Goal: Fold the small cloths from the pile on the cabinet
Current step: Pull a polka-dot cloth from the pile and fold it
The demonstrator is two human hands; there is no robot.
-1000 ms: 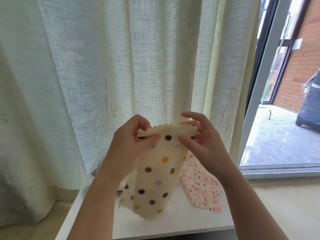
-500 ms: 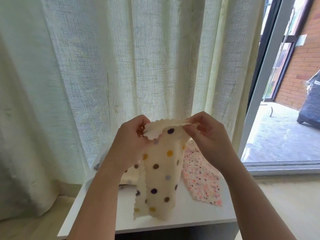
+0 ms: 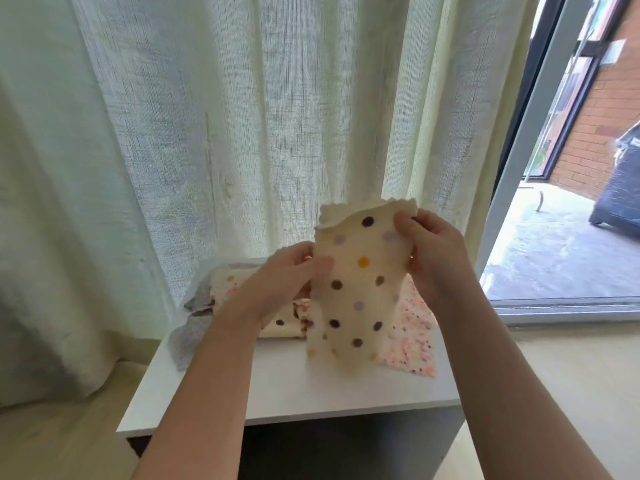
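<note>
A cream cloth with coloured polka dots (image 3: 356, 292) hangs upright above the white cabinet (image 3: 287, 396), its lower end near the top surface. My left hand (image 3: 287, 275) pinches its left edge partway down. My right hand (image 3: 433, 251) grips its upper right corner, and the top edge curls over. Behind my left wrist lies the pile of cloths (image 3: 242, 306), with a dotted cream one and a grey one showing. A pink speckled cloth (image 3: 412, 337) lies flat on the cabinet behind the held cloth.
A sheer pale curtain (image 3: 242, 126) hangs right behind the cabinet. To the right is a glass sliding door (image 3: 519, 161) with a patio and brick wall outside. Light flooring surrounds the cabinet.
My right hand has lifted the cloth's corner higher and to the right. My left hand slid down its left edge. The view has tilted down, showing more of the cabinet.
</note>
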